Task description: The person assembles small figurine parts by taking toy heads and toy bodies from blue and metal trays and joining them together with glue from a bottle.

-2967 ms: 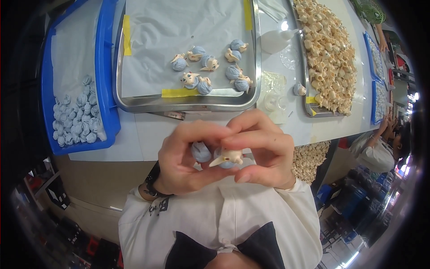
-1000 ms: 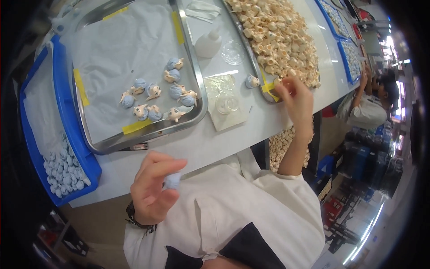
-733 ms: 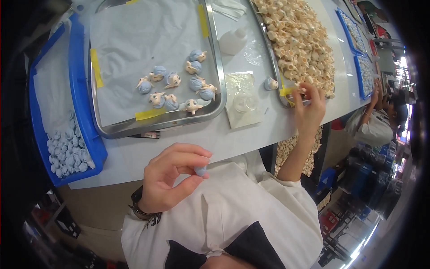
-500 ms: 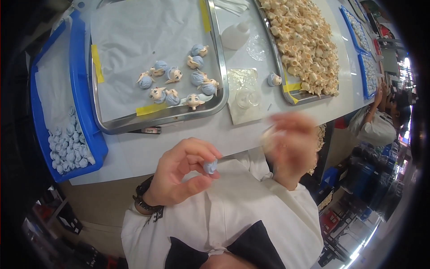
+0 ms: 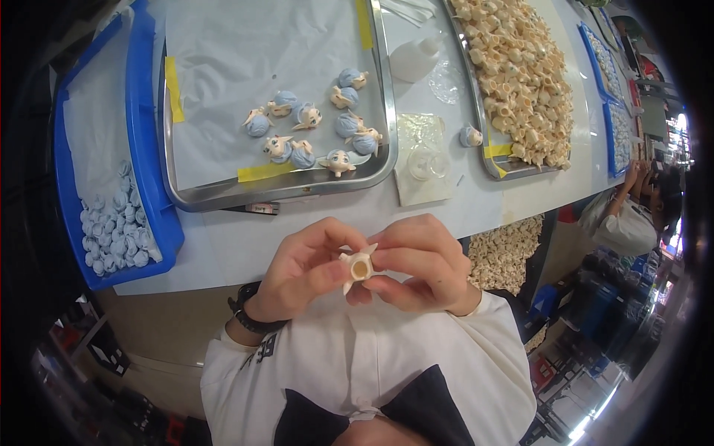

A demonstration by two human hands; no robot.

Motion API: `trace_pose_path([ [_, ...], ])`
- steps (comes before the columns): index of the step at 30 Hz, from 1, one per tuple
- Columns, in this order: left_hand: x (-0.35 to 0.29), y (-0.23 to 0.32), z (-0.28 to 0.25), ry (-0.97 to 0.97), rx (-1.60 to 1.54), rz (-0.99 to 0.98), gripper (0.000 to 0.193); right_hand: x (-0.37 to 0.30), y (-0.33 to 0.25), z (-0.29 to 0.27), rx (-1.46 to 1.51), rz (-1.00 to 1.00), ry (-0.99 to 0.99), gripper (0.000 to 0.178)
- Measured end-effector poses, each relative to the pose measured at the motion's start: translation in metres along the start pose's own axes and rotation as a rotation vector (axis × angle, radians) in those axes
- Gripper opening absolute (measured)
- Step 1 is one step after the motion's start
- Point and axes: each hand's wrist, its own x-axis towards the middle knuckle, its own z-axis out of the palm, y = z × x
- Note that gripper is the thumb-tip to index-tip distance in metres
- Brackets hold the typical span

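Observation:
Held between both hands, just off the table's near edge, is a small cream doll-head piece (image 5: 360, 269) with pointed ears and a round hollow turned up to me. My left hand (image 5: 301, 269) pinches it from one side. The fingers of my right hand (image 5: 425, 262) close on its other side. The pale blue hair piece seen earlier in my left hand is hidden. On the steel tray (image 5: 279, 196) ahead lie several doll heads (image 5: 308, 116) with blue hair and painted faces.
A blue bin (image 5: 169, 236) of blue hair pieces (image 5: 111, 236) stands left. To the right, another tray holds heaped cream pieces (image 5: 520, 82). Between the trays are a white bottle (image 5: 413, 59), a clear dish (image 5: 427, 162) and a single doll head (image 5: 470, 136). A person (image 5: 623, 215) works farther right.
My right hand has come left to meet the left hand. A cream head piece now shows between them, where the blue hair piece was visible. The view has shifted slightly.

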Motion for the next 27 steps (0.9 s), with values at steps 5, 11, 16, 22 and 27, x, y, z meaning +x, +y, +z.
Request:
trace_pose_path([
  [5, 0.002, -0.003, -0.005, 0.009, 0.029, 0.052, 0.033, 0.006, 0.002, 0.002, -0.117, -0.062, 0.012, 0.041],
  [11, 0.006, -0.01, -0.006, 0.135, -0.051, 0.103, 0.04, 0.007, 0.002, -0.013, 0.189, 0.086, 0.012, 0.042],
  [16, 0.009, 0.005, 0.003, 0.188, -0.169, 0.064, 0.043, -0.006, -0.007, -0.034, 0.442, 0.379, 0.229, 0.043],
  [22, 0.001, 0.014, 0.004, 0.131, 0.126, -0.043, 0.049, -0.001, -0.004, -0.059, 0.186, 0.438, 0.044, 0.035],
  [27, 0.005, 0.003, -0.001, 0.175, 0.295, 0.028, 0.049, 0.004, -0.002, -0.065, 0.006, 0.543, 0.152, 0.03],
])
